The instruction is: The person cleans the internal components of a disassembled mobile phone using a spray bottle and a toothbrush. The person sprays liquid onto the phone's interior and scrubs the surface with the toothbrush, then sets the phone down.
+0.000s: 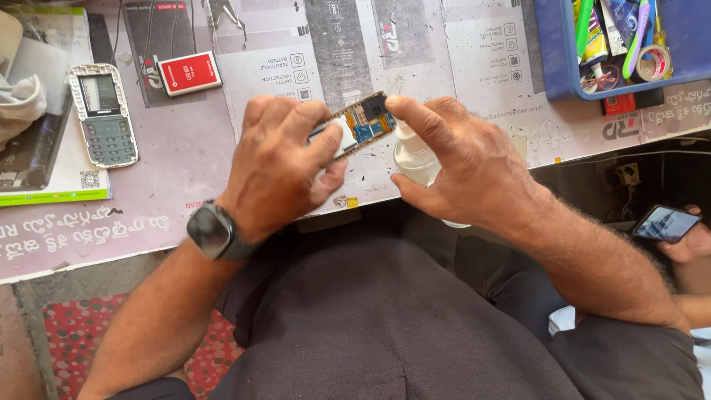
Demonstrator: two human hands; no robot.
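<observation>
Left hand (278, 167) grips a circuit board (361, 124) above the bench (185, 170) edge — its lower end hidden by fingers. Right hand (463, 163) clasps a clear bottle (415, 159) — mostly covered, base unseen.

Both forearms angle inward over the lap, the left hand (278, 167), its wrist wearing a watch, curled with fingers and thumb pinched together, the right hand (463, 167) wrapped closed, its forefinger stretched forward on top.
</observation>
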